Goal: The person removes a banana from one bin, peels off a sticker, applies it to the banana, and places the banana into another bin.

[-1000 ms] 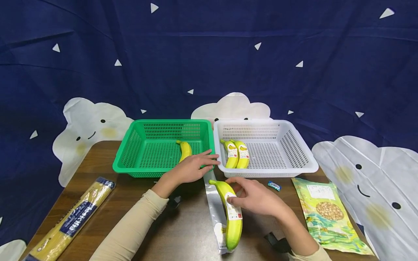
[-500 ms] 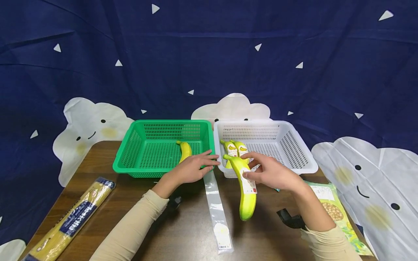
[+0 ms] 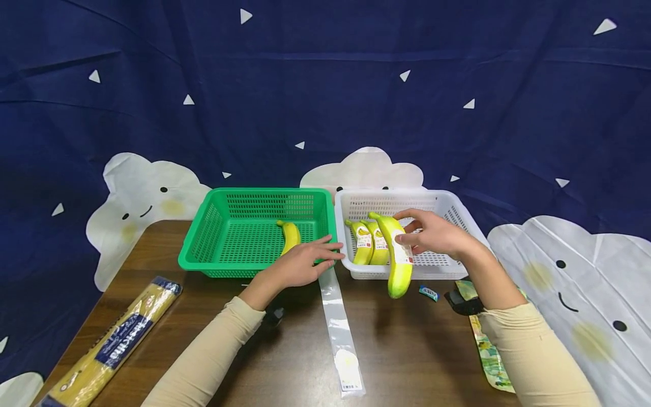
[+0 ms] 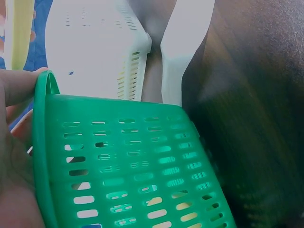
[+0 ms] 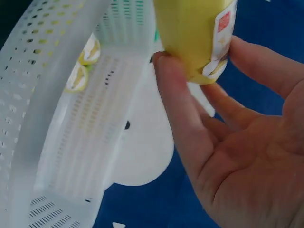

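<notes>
My right hand (image 3: 434,233) pinches a yellow-green banana (image 3: 395,254) with a white label, thumb on one side and fingers on the other. The banana hangs over the front rim of the white basket (image 3: 417,271), stem end up and away. Two more labelled bananas (image 3: 363,243) lie side by side in that basket's left part. My left hand (image 3: 303,263) rests with extended fingers on the front right corner of the green basket (image 3: 218,267). Inside the green basket a single banana (image 3: 291,234) lies partly hidden behind this hand. In the right wrist view the fingertips press the held banana (image 5: 194,42).
A clear plastic strip (image 3: 338,333) with a label lies on the wooden table (image 3: 285,362) between the arms. A pack of spaghetti (image 3: 117,339) is at the left. At the right are a small blue wrapper (image 3: 429,293) and a green-yellow bag (image 3: 495,362), partly behind the right forearm.
My right hand has lifted the banana off the plastic strip and carried it forward and right to the white basket. The left hand has stayed at the green basket's corner.
</notes>
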